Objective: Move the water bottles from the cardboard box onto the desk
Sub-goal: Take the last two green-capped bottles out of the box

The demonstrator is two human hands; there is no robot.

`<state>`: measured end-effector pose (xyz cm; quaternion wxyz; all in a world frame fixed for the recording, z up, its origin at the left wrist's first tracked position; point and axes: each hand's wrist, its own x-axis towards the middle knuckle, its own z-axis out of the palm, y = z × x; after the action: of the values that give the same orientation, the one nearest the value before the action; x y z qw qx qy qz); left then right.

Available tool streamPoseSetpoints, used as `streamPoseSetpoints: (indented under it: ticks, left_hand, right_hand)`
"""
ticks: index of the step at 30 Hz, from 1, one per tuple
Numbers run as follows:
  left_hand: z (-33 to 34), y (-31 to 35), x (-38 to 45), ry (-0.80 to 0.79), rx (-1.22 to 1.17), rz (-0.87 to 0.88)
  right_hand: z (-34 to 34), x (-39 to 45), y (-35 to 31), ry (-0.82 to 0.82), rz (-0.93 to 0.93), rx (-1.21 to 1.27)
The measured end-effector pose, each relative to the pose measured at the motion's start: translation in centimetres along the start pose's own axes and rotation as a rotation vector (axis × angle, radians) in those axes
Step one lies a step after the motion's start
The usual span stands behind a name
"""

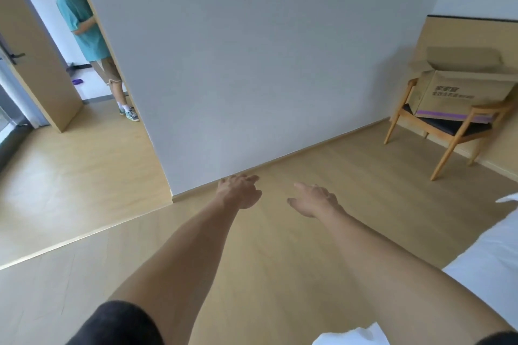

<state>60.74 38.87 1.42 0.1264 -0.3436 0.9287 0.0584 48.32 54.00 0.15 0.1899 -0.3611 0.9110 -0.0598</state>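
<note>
A brown cardboard box [459,89] with its top flaps open stands on a wooden chair [448,134] at the right, against a wood wall panel. Its inside is hidden from here, so no water bottles show. No desk is in view. Both my arms reach forward over the wooden floor. My left hand [238,190] hangs in the air with loosely curled fingers and holds nothing. My right hand [315,200] is beside it, fingers relaxed and spread, also holding nothing. Both hands are far from the box, to its left and lower in the view.
A grey wall [252,64] stands straight ahead. At the left, a person in a teal shirt [84,28] stands in a doorway beside an open wooden door [33,64]. White bedding [490,269] lies at the lower right. Wooden floor stretches between me and the chair.
</note>
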Motion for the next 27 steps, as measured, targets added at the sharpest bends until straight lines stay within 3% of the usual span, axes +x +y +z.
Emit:
streamPoseSetpoints:
  ticks: [18,27]
  left_hand:
    - [-8.2,17.0,33.6,-0.023,0.13,0.543]
    - [-9.0,28.2,43.1,-0.09,0.191,0.748]
  right_hand:
    - [-9.9,22.5,15.0,0.097,0.562,0.097]
    - [-13.9,27.4,22.0,0.114,0.752,0.193]
